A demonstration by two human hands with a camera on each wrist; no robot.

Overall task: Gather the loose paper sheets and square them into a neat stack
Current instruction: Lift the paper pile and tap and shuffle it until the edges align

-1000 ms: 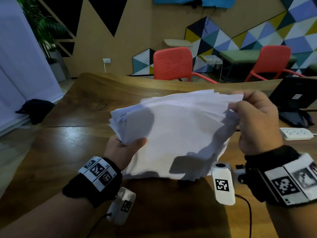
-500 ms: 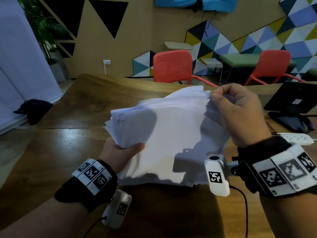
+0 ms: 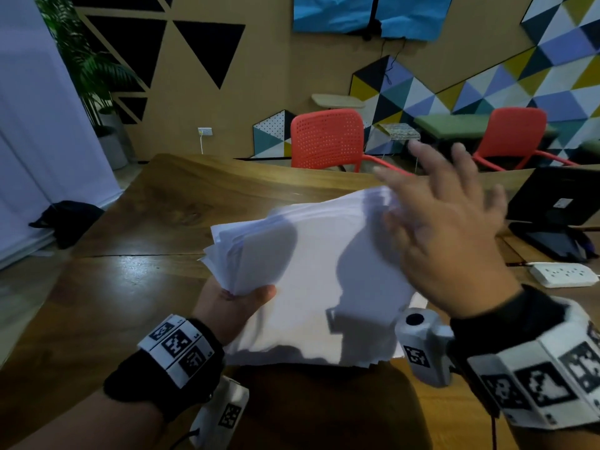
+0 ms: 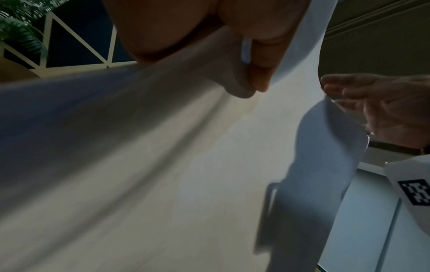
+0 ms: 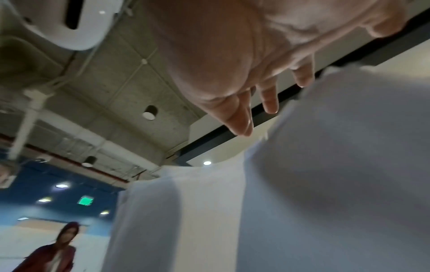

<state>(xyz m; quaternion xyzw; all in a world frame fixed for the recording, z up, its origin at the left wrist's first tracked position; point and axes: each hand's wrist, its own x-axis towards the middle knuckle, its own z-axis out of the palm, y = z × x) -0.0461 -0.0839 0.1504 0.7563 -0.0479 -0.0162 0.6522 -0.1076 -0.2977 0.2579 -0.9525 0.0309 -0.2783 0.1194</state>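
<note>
A ragged bundle of white paper sheets (image 3: 311,287) is held upright above the wooden table (image 3: 136,287), its edges fanned and uneven at the left. My left hand (image 3: 233,300) grips the bundle's lower left corner, thumb over the front; in the left wrist view the sheets (image 4: 163,165) fill the frame and my thumb (image 4: 263,73) pinches them. My right hand (image 3: 441,228) is blurred, with fingers spread and straight over the bundle's upper right corner, holding nothing. In the right wrist view its straight fingers (image 5: 242,117) stand beside the paper (image 5: 325,165).
A black tablet on a stand (image 3: 558,206) and a white power strip (image 3: 565,274) sit at the table's right. Two red chairs (image 3: 328,138) stand behind the far edge. A dark bag (image 3: 68,219) lies on the floor at left.
My right hand has let go of the top right corner it was pinching and has opened, fingers spread. The left hand keeps its grip; the bundle's right side has drawn in leftward.
</note>
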